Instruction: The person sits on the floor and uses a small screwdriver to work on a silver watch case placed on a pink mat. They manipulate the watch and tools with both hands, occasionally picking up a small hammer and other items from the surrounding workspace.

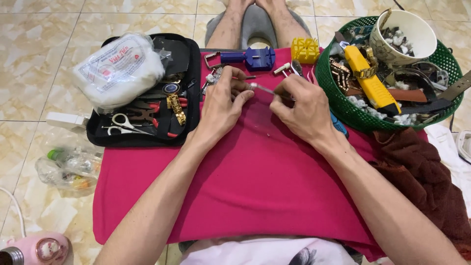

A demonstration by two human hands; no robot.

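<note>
Left hand (223,105) pinches a small metal part; right hand (299,110) grips thin tool (265,89), over pink cloth (255,181) near far edge.

- My left hand (222,105) and right hand (299,110) are bare, with no rings, watch or gloves.
- My forearms have no sleeves on them.
- My shirt (265,252) is white with a dark print.
- My legs are bare.

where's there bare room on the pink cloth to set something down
The near half of the pink cloth is bare, between the two forearms and out to its front edge. It is crowded at the far edge around the left hand and right hand, by the blue tool, black case and green basket.
</note>
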